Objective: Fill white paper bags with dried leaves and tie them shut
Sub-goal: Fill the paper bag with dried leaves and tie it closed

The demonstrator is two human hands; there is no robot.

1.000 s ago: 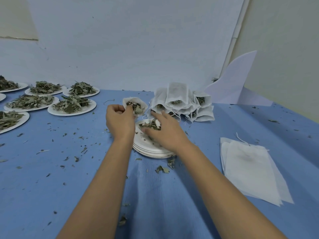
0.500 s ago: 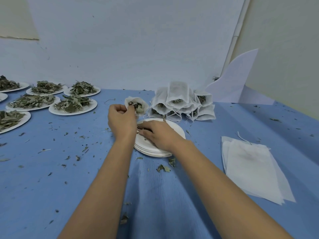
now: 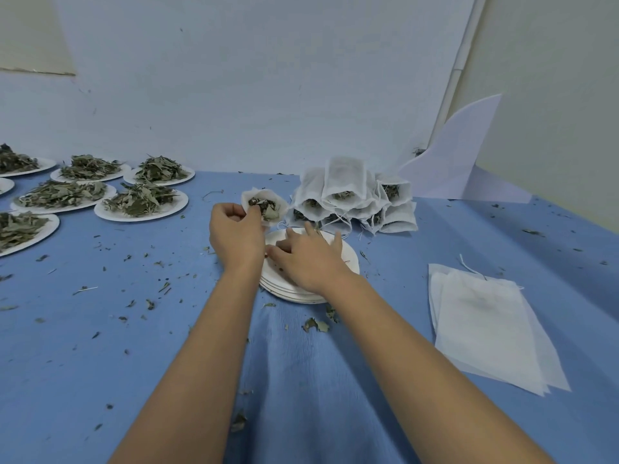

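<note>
White paper bag (image 3: 281, 206), one only, is being held up just above the blue cloth (image 3: 100, 329) behind the centre of the table, its mouth gaping toward me and dried leaves (image 3: 265, 207) showing inside. The left hand (image 3: 236, 236) is gripping it by the near rim, fingers curled in and thumb pinching the paper. Right beside it, the right hand (image 3: 306, 260) is lying on the stack of empty plates (image 3: 351, 262), fingers fairly straight and spread across the top plate; whether anything is lying under the palm I cannot tell. I am counting about four rims in that stack. Just behind it, filled bags (image 3: 345, 189) are lying heaped on their sides with their mouths and strings facing forward, at least seven of them, though the heap is hiding some. Off to the left, six plates of leaves (image 3: 140, 202) are sitting in rows, with a sliver of a seventh plate at the picture's edge. To the right, well apart from the hands, flat empty bags (image 3: 485, 329) are lying in a loose pile, at least three layers showing. A bent white card (image 3: 459, 155) is leaning in the far corner. Leaf crumbs (image 3: 315, 324) are lying scattered across the cloth, a few of them between the two forearms.
</note>
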